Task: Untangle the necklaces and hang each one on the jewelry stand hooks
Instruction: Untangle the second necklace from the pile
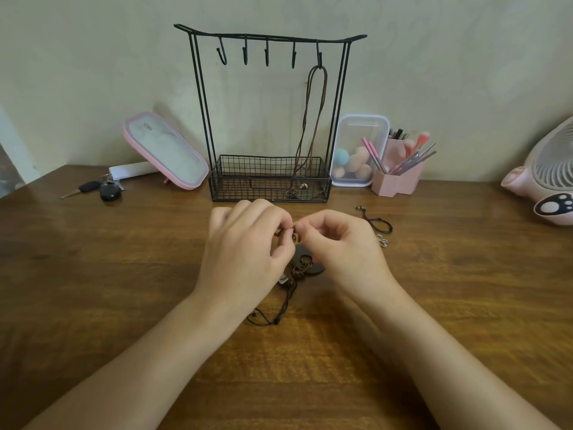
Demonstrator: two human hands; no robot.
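Head view shows a table (124,274) with the stand (269,37) at its far side, just beyond the fingers. Four hooks (245,55) are bare, and the fifth, beyond the right fingertips, carries one hung necklace (319,69) whose pendant lies in the basket. Nearer, the left hand (245,252) and right hand (344,243) meet knuckle to knuckle above the wood. The left fingers (279,225) are curled, thumb against forefinger, and the right fingers (310,228) are curled the same way; both pinch one small coppery piece of the tangle (305,265) where the tips meet. The rest of the tangle, dark cords, wire coils and a dark pendant, hangs and lies just under the fingertips and trails back toward the wrists. A loose necklace (376,226) lies near, outside the right fingers and untouched. The step in hand looks like the untangling itself, with one of several necklaces done. Next, I judge, the pinched piece must be worked free of the coils by small pulls apart, not a hard tug that would tighten the knot. A freed cord can then be lifted past the fingers to a bare hook.
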